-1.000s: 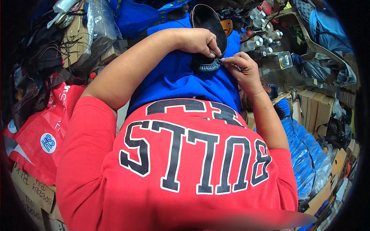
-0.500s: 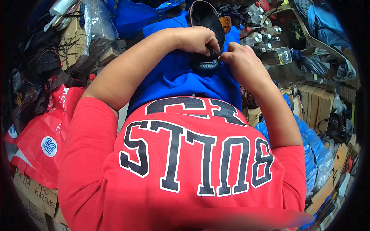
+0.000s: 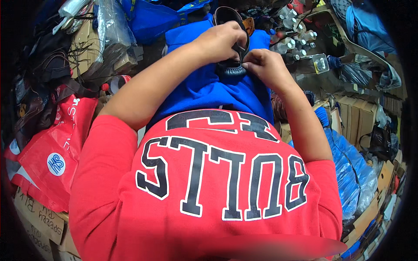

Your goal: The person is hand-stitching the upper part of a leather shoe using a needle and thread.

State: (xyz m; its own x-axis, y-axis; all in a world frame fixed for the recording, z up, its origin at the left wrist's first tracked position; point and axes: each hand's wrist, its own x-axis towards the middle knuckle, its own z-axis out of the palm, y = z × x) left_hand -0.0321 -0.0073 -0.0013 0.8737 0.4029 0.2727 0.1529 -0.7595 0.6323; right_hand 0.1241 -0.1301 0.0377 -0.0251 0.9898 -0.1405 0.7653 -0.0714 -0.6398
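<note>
A black shoe (image 3: 231,71) with a brown-edged opening lies on the blue cloth (image 3: 183,93) over my lap, its puckered toe toward me. My left hand (image 3: 224,41) is closed on the shoe from above, fingers curled over its upper and partly into the opening. At the toe's right edge, my right hand (image 3: 264,66) is held in a pinch, thumb and forefinger together against the seam. Whatever is between those fingertips is too small to make out. My left hand hides the middle of the shoe.
Several small capped bottles (image 3: 296,43) stand at the upper right beside a clear square container (image 3: 321,63). An orange-brown piece (image 3: 248,25) lies behind the shoe. Left of me is a red bag (image 3: 52,148); blue plastic wrapping (image 3: 344,174) and cardboard (image 3: 355,117) are at my right.
My left hand has shifted slightly toward the right and over more of the shoe. My right hand has moved a little lower and left, still pinched at the toe edge.
</note>
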